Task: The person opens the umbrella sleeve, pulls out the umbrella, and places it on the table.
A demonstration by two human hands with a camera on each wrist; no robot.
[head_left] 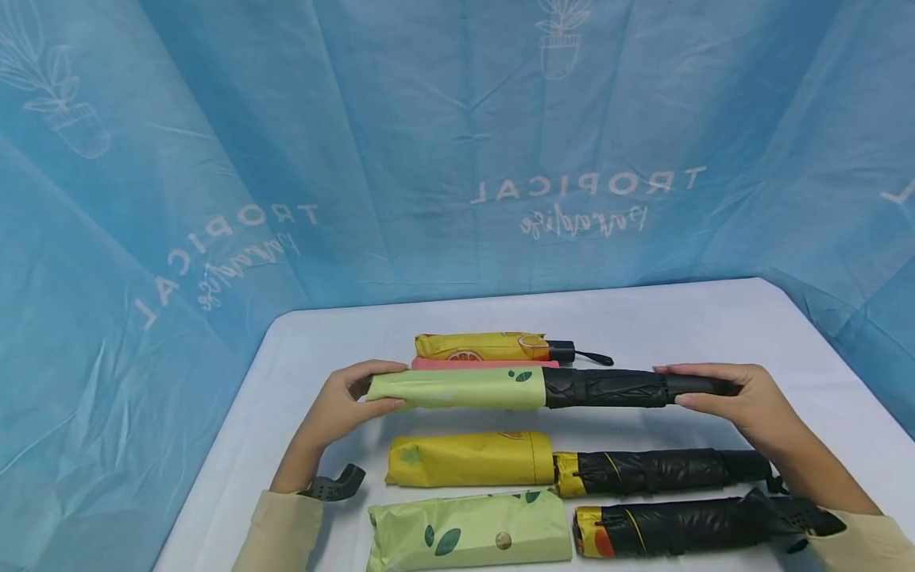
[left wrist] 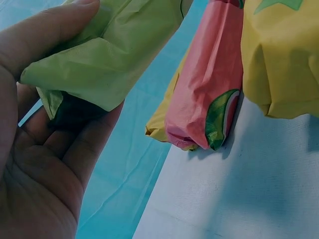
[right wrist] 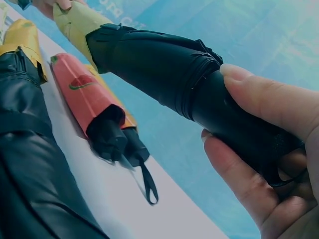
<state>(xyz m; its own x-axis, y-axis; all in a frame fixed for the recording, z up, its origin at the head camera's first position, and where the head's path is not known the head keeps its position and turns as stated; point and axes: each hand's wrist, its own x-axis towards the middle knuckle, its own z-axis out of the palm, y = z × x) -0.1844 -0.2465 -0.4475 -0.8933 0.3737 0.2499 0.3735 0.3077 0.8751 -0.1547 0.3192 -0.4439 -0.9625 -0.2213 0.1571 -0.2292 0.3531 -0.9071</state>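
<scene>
A folded black umbrella [head_left: 604, 388] lies partly inside a light green sleeve [head_left: 457, 388], both held level above the table. My left hand [head_left: 357, 401] grips the sleeve's left end between thumb and fingers; the left wrist view shows the green cloth [left wrist: 114, 55] pinched there. My right hand [head_left: 743, 397] holds the black handle [right wrist: 239, 124], thumb on one side and fingers on the other, with a strap loop near the palm in the right wrist view. About half of the umbrella shows outside the sleeve.
Behind lie a yellow sleeved umbrella [head_left: 479, 346] and a pink one [right wrist: 84, 89]. Nearer are a yellow sleeve [head_left: 472, 461] beside a black umbrella [head_left: 650, 472], and a green sleeve [head_left: 472, 531] beside another black umbrella [head_left: 672, 527]. A blue curtain [head_left: 429, 159] hangs behind the table.
</scene>
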